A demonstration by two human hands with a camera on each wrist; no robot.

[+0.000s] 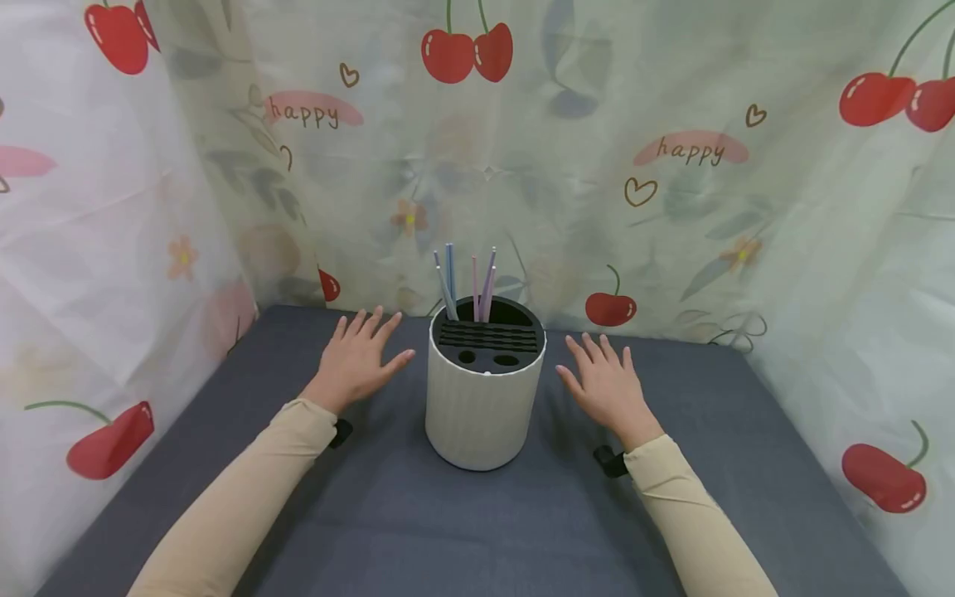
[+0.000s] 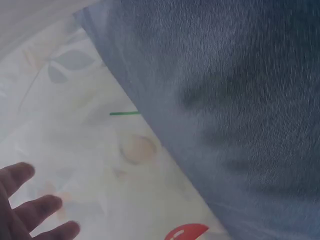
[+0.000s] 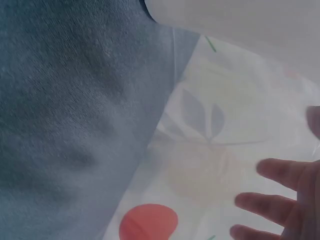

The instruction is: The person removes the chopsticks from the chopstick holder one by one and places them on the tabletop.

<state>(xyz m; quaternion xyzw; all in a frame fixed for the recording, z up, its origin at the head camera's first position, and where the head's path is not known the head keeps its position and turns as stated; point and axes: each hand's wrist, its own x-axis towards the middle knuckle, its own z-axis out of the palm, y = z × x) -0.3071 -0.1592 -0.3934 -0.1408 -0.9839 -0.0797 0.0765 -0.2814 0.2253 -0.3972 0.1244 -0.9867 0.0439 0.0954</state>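
Observation:
A white round desk organizer (image 1: 481,414) with a black slotted top stands upright in the middle of the table. Several thin blue, pink and purple sticks (image 1: 487,290) rise from its rear compartment; their kind is too small to make out. My left hand (image 1: 356,365) is held to the left of the organizer, fingers spread and holding nothing. On the other side, my right hand (image 1: 606,385) hovers with its fingers spread, also holding nothing and apart from the organizer. Fingers (image 2: 42,210) of the left hand show in the left wrist view, and fingers (image 3: 270,207) of the right hand in the right wrist view.
A dark grey cloth (image 1: 418,531) covers the table. White curtains (image 1: 559,182) printed with cherries and flowers hang behind the table and along both sides. Two slots and two round holes lie in the front part of the organizer's top. Each wrist bears a black band (image 1: 612,461).

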